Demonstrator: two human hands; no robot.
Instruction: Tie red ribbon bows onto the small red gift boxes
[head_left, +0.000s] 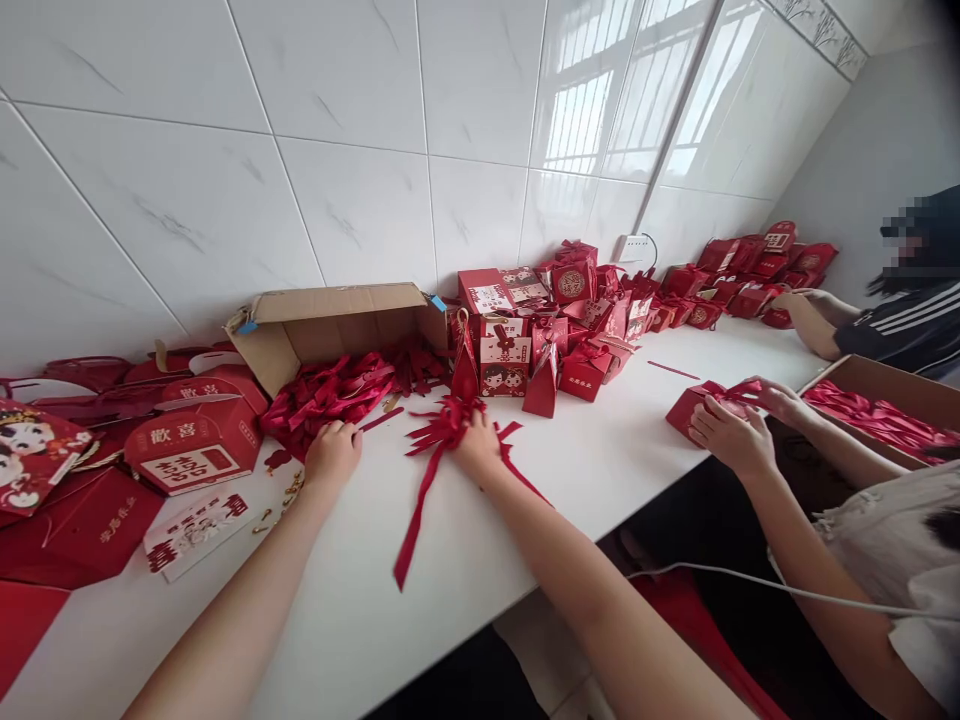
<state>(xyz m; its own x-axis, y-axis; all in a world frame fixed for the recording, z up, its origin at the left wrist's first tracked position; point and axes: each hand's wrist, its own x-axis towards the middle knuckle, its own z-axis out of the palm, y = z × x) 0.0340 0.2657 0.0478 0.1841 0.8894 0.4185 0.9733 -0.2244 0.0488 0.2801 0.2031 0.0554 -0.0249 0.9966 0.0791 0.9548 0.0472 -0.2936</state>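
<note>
My right hand (478, 447) is closed over a bunch of red ribbons (444, 428) on the white table. Loose ends fan out around it, and one long strip trails toward the front. Its fingertips are partly hidden among the strips. At the near edge of a heap of red ribbons (330, 390), my left hand (334, 457) rests with its fingers bent and pressed together. Whatever may be under those fingers is hidden. That heap spills from a cardboard box (341, 325) lying on its side. Small gold pieces (289, 492) lie left of my left hand.
Red gift boxes (196, 435) crowd the left; more boxes (589, 370) are stacked along the tiled wall. On the right, a co-worker's hands (739, 430) handle a red box (686, 410). Beyond are another carton of ribbons (885, 415) and a second person (900, 320).
</note>
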